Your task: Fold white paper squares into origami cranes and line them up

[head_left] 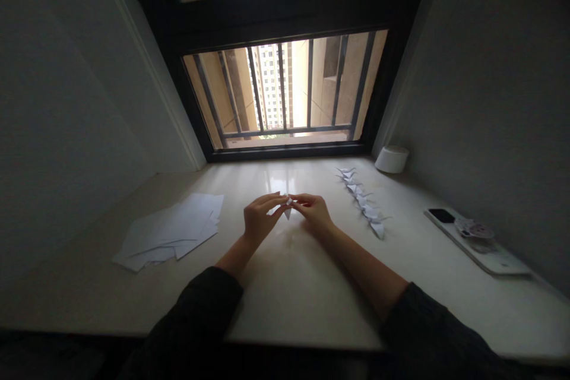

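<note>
Between my two hands, above the middle of the pale sill, is a small piece of folded white paper (288, 212) with a point hanging downward. My left hand (262, 212) pinches it from the left with thumb and fingers. From the right, my right hand (315, 208) grips the same paper, its fingertips almost meeting those of the left. The fingers hide most of the folds. To the right of my right hand, several folded white paper cranes (369, 211) stand in a slanting row.
Loose white paper sheets (171, 225) lie in an overlapping pile at the left. A white phone (499, 258) with a round grip on its back rests at the right, near the wall. A white round container (392, 159) stands in the back right corner, beside the dark window frame (285, 154).
</note>
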`<state>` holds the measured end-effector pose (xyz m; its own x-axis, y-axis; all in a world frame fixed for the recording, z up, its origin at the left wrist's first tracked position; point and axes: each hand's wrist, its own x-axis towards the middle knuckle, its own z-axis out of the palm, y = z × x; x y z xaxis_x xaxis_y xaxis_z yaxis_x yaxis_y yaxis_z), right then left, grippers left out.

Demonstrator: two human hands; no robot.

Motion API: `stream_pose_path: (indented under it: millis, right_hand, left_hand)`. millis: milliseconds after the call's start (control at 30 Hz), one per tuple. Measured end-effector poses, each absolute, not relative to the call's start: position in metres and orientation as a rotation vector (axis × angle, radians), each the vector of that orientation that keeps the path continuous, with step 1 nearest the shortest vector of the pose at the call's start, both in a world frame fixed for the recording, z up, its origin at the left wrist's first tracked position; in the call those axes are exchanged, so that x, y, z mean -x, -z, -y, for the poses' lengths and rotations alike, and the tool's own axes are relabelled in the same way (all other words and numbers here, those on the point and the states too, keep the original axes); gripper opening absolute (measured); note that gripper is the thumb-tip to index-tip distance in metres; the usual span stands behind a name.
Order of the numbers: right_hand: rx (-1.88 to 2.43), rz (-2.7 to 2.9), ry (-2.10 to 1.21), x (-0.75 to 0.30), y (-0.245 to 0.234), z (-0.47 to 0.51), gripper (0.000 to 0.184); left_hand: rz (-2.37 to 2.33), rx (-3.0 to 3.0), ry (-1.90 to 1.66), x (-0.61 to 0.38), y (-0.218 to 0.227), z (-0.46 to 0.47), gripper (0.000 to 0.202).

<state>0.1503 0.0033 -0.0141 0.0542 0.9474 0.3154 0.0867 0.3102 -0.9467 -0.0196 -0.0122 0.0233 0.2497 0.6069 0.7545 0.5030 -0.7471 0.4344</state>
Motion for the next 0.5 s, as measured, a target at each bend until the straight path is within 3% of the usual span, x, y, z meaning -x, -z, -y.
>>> stream_pose_path:
  millis: [500]
  right_hand:
    - [0.991,1.256,-1.069,-0.1491,0.0132,-0.0042,0.042]
  left_hand:
    - [-0.91,-2.454,-1.65,0.0154,-0.0264,0.0169,0.013]
